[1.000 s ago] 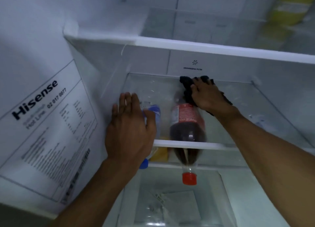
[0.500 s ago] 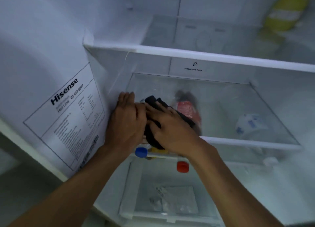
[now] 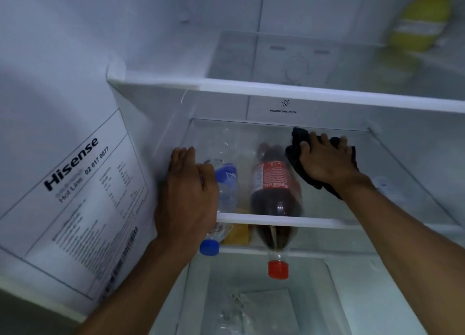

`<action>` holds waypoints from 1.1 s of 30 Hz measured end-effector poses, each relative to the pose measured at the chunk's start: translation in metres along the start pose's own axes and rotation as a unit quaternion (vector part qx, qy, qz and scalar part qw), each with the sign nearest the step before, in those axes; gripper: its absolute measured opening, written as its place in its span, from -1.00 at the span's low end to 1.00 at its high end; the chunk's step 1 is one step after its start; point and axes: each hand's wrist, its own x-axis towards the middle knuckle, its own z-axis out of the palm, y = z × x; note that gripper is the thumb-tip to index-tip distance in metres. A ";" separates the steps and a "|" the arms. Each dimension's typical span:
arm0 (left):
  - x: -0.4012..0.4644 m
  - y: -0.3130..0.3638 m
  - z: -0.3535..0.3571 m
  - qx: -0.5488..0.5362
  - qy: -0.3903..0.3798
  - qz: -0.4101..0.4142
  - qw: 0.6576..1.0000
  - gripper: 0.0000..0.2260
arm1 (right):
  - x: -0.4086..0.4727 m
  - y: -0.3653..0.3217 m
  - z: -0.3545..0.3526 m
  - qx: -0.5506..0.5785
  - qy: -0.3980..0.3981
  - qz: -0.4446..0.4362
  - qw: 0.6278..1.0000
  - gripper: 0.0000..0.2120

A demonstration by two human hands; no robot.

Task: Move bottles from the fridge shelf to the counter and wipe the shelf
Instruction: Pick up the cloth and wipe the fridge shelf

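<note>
Fridge shelf (image 3: 314, 221) across the middle of the frame, clear glass with a white front rim.

Left of centre: left hand (image 3: 187, 196) palm down at the shelf's front corner, fingers together and flat, thumb out, gripping nothing. Risk here: leaning hard on that corner and tipping or cracking the glass.

Just right of it: water bottle (image 3: 227, 183) with blue cap, on its side, cap toward the bottom of the frame. Beside it, cola bottle (image 3: 274, 183) with red cap, same way. Both crossed by the front rim, so apparently under the glass rather than on it; cannot tell for certain. If on top, likely to roll off the front when nudged.

Right of centre, near the back: right hand (image 3: 327, 161), fingers spread and bent, pressing down on a dark cloth (image 3: 298, 138). Possible trouble: the left half missed, or the cloth slipping loose.
</note>
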 end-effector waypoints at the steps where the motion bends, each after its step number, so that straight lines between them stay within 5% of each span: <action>1: 0.001 0.000 0.001 -0.003 -0.001 -0.002 1.000 -0.57 | 0.011 -0.013 0.003 -0.001 -0.001 -0.002 1.000 -0.41; 10: 0.003 0.005 -0.005 -0.046 0.009 -0.019 0.999 -0.53 | -0.017 -0.154 0.032 -0.021 -0.016 -0.287 0.958 -0.47; 16: 0.005 0.003 -0.008 -0.033 -0.029 -0.021 0.999 -0.39 | -0.086 -0.104 0.032 0.035 -0.030 -0.371 0.927 -0.46; 20: -0.001 0.006 -0.009 0.007 -0.058 0.007 0.998 -0.47 | -0.086 -0.037 0.017 0.033 -0.026 -0.325 0.945 -0.49; 26: -0.007 0.015 -0.008 0.098 -0.083 0.008 0.992 -0.53 | -0.039 0.097 -0.017 0.016 0.003 -0.123 0.992 -0.51; 28: -0.005 0.016 -0.007 0.115 -0.100 0.019 0.988 -0.40 | -0.026 0.112 -0.022 0.010 0.002 -0.086 0.996 -0.50; 33: -0.005 0.018 0.001 0.124 -0.061 0.055 0.989 -0.47 | 0.026 0.099 -0.019 0.012 0.029 -0.048 0.998 -0.50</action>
